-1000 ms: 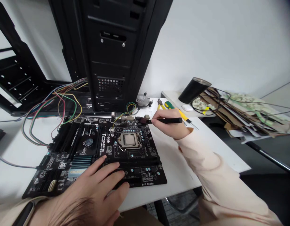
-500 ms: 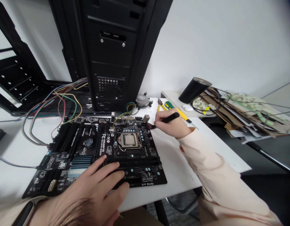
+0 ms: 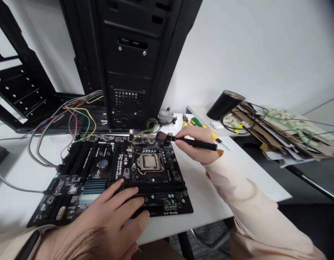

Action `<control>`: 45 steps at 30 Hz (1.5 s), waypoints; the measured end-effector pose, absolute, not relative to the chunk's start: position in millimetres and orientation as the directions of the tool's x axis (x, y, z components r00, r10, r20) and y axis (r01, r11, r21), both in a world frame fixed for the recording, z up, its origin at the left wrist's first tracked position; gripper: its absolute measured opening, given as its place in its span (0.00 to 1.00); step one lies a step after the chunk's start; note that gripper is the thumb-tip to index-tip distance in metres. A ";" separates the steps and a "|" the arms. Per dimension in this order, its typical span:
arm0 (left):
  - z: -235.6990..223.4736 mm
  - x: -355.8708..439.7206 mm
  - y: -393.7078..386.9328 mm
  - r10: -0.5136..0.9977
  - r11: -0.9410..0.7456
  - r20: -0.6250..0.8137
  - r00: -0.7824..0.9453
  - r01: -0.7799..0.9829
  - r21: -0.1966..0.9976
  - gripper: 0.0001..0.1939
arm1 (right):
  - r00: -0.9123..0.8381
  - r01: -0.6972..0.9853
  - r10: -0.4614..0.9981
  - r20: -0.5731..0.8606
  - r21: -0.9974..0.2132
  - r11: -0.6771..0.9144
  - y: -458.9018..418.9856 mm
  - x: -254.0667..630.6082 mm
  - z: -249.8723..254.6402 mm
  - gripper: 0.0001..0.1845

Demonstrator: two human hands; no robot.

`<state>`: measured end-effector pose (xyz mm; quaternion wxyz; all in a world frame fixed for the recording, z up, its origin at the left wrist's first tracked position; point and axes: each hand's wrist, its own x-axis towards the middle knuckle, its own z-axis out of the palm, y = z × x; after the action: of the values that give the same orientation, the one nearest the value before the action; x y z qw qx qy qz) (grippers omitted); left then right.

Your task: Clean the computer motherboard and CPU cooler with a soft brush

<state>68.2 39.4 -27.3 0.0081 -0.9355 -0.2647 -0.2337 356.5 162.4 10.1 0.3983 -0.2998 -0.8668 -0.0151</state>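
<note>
A black motherboard point(image 3: 102, 173) lies flat on the white table point(image 3: 210, 187), its silver CPU socket point(image 3: 150, 162) near the middle. My left hand point(image 3: 109, 216) rests on the board's near edge with fingers spread flat. A small black brush point(image 3: 188, 141) is gripped in my right hand point(image 3: 196, 144), and its bristles sit over the board's far right corner, near the rear ports.
An open black computer case point(image 3: 129, 61) stands upright behind the board, with coloured wires point(image 3: 61, 122) looping out to the left. A round cooler fan point(image 3: 165, 116), yellow-handled pliers and a screwdriver point(image 3: 207, 130) lie beyond my right hand. A black cylinder point(image 3: 223, 104) and cardboard clutter sit far right.
The brush swept across the board's far right corner: its tip dipped down toward the table edge, then came back up and left over the ports. My left hand stayed still.
</note>
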 end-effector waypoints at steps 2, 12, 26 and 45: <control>-26.1 68.0 38.5 0.493 -0.859 0.449 0.745 0.499 0.114 0.16 | -0.523 0.486 0.500 0.690 -0.240 0.840 163.8 348.1 3.6 0.02; -24.5 69.1 39.0 0.499 -0.859 0.411 0.763 0.498 0.119 0.16 | -0.607 0.451 0.526 0.596 -0.287 0.845 166.4 331.5 -11.1 0.04; -19.4 69.1 37.2 0.513 -0.852 0.406 0.756 0.508 0.131 0.14 | -0.551 0.595 0.588 0.592 -0.215 0.774 169.0 342.7 -1.1 0.05; -17.7 69.7 38.1 0.515 -0.853 0.416 0.750 0.497 0.159 0.14 | -0.390 0.553 0.722 0.571 -0.482 0.680 151.6 343.8 10.6 0.06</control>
<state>69.7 38.1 -17.7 -0.0192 -0.9351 -0.2706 -0.2278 343.8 151.6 10.6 0.3956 -0.3856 -0.8266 0.1072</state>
